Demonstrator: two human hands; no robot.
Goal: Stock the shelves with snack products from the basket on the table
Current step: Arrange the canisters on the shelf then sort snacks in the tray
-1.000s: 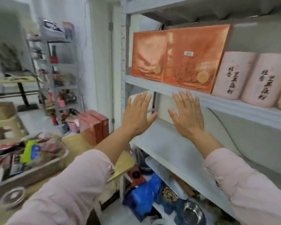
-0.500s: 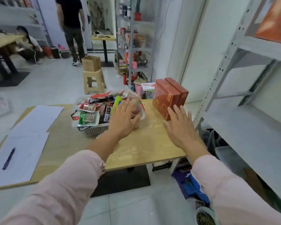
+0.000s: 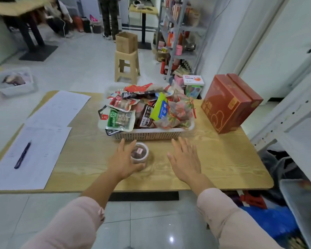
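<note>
**Two hands working at the near side of the snack basket**

A good deal is escaping me here. The left hand (image 3: 124, 160) is covering the left side of a small clear jar (image 3: 140, 153), so I cannot tell whether it is gripping it. The fingers are lying almost straight along the jar and the thumb is bending round its near edge. The jar's contents are showing only as something dark under a pinkish label. The print on the snack packets (image 3: 144, 108) is too small to read, and the packets are hiding the basket's inside. The shelf (image 3: 302, 139) is running off the right edge.

The white mesh basket (image 3: 147, 135) is sitting in the middle of the wooden counter (image 3: 223, 159), heaped above its rim. Both hands are lying just on my side of it, fingertips close to its wall but apart from it. The right hand (image 3: 185, 160) is spreading flat and wide, holding nothing. The jar is standing between the two hands, touching the left one.
</note>
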